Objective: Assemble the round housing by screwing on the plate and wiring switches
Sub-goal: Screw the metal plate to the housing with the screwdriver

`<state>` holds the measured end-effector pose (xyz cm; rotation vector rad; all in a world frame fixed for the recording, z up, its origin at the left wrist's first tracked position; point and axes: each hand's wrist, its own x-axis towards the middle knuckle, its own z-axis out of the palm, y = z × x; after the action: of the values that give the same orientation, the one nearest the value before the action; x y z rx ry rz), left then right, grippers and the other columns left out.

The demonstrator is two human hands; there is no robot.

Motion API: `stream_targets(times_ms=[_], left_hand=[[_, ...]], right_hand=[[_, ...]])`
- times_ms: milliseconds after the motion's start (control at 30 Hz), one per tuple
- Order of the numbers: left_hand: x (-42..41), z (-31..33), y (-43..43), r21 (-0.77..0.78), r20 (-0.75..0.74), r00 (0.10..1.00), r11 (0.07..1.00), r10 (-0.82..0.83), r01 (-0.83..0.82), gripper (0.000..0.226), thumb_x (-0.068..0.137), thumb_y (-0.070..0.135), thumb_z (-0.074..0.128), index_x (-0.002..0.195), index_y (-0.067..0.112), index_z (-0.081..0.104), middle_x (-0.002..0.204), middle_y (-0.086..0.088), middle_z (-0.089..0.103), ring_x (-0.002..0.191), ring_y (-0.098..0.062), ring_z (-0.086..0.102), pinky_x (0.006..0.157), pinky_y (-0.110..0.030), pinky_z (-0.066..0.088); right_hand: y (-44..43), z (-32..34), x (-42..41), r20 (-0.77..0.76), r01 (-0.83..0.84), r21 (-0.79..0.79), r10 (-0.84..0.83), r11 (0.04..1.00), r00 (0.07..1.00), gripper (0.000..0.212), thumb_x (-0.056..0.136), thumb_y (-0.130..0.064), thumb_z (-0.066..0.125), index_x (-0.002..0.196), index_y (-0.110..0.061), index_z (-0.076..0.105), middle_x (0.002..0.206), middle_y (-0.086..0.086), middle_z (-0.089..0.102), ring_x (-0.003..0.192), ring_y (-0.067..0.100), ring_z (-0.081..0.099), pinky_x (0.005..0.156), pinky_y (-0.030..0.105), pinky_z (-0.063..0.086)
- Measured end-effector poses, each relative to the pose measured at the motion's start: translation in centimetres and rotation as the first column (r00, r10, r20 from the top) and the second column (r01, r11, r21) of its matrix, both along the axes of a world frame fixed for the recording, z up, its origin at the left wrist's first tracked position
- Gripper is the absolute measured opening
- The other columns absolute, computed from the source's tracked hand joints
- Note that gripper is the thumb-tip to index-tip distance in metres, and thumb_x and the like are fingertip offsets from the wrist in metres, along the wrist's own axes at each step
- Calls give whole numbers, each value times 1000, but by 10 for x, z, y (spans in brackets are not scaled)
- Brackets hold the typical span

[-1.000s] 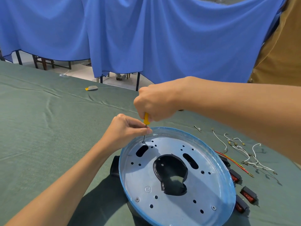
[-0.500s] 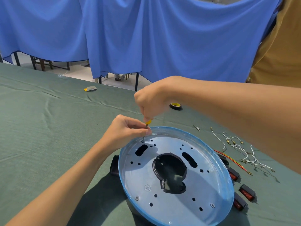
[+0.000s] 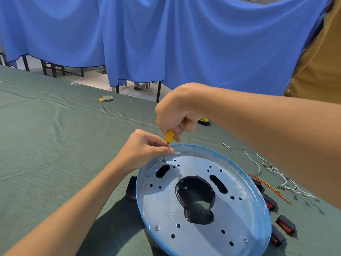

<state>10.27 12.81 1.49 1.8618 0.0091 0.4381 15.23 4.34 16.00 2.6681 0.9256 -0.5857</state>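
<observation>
Well beyond the left hand [image 3: 144, 150], a yellow-and-grey scrap [image 3: 106, 98] is seen on the green cloth [image 3: 46, 145]. The shaft of the screwdriver [image 3: 168, 136] is pinched between that hand's thumb and fingertips, seemingly so that the tip is kept seated in the screw [image 3: 163, 160] just below. The yellow handle is enclosed by the curled fingers of the right hand [image 3: 175, 115], by which the turning is presumably supplied. The plate [image 3: 166, 200] is laid on the round housing [image 3: 131, 190], beneath and nearer than both hands; two fitted screws [image 3: 156, 227] are visible at its near edge. A tape roll [image 3: 204, 120] is half hidden behind the right hand. Loose wires [image 3: 276, 174] and red switches [image 3: 285, 226] are spread under the right forearm, unwired and partly blocked by it
</observation>
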Motion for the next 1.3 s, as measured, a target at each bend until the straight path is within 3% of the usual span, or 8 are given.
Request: stream_targets(times_ms=[133, 333, 433, 700, 867, 1033, 1133, 1300], left_hand=[[0, 0, 1, 16, -5, 1000, 1000, -2, 2, 18, 74, 13, 85, 72, 30, 80, 73, 0, 77, 70, -8, 68, 74, -29, 54], [1, -1, 3, 58, 5, 1000, 998, 7, -7, 20, 77, 15, 83, 73, 35, 80, 77, 5, 78, 74, -5, 67, 77, -29, 52], [1, -2, 4, 103, 6, 1000, 995, -14, 13, 15, 82, 14, 79, 80, 28, 81, 79, 8, 78, 79, -2, 71, 80, -25, 55], [2, -1, 0, 202, 52, 997, 978, 48, -58, 10, 75, 14, 85, 78, 23, 81, 71, 12, 75, 64, 3, 67, 62, -12, 49], [2, 1, 2, 299, 2, 1000, 954, 8, -8, 8, 88, 13, 74, 89, 15, 82, 80, -12, 77, 72, -17, 59, 76, -44, 53], [0, 3, -3, 290, -43, 999, 957, 33, -19, 3, 82, 21, 80, 79, 22, 81, 71, 7, 76, 67, -3, 67, 66, -30, 51], [3, 3, -6, 365, -60, 991, 927, 119, -90, 7, 81, 26, 81, 74, 24, 80, 67, -11, 72, 62, -18, 52, 69, -44, 49], [0, 5, -6, 332, -117, 993, 943, 21, 19, 10, 91, 18, 71, 90, 19, 81, 82, -2, 78, 89, -27, 72, 85, -46, 55]], right_hand=[[3, 3, -8, 56, -79, -102, 85, 992, 995, 32, 93, -9, 35, 88, 0, 65, 62, 6, 59, 36, 16, 34, 39, 15, 29], [-7, 5, -3, 272, -399, -76, 404, 914, 873, 17, 83, -31, 67, 80, -15, 68, 77, 4, 70, 64, 22, 58, 51, 23, 44], [-17, 7, 1, 310, -485, -49, 475, 873, 823, 6, 84, -30, 70, 85, -23, 72, 73, -4, 69, 60, 9, 60, 38, 12, 38], [-14, -5, 8, 224, -257, 58, 238, 965, 945, 39, 97, -22, 47, 63, -8, 60, 50, -2, 66, 46, 17, 53, 47, 20, 45], [-24, 5, 2, 263, -396, 102, 360, 912, 895, 14, 89, -29, 65, 83, -17, 67, 60, -4, 65, 54, 12, 65, 48, 17, 43], [-25, -7, 3, 379, -432, 139, 355, 891, 854, 35, 98, -27, 51, 66, -12, 52, 49, -2, 62, 56, 17, 64, 48, 21, 47], [-22, -7, 2, 339, -382, 166, 312, 909, 888, 41, 100, -32, 47, 67, -8, 53, 49, 2, 64, 51, 21, 66, 51, 23, 51], [-28, 1, -2, 368, -454, 85, 396, 887, 842, 15, 90, -25, 63, 79, -16, 62, 58, -4, 65, 50, 1, 58, 35, 15, 39]])
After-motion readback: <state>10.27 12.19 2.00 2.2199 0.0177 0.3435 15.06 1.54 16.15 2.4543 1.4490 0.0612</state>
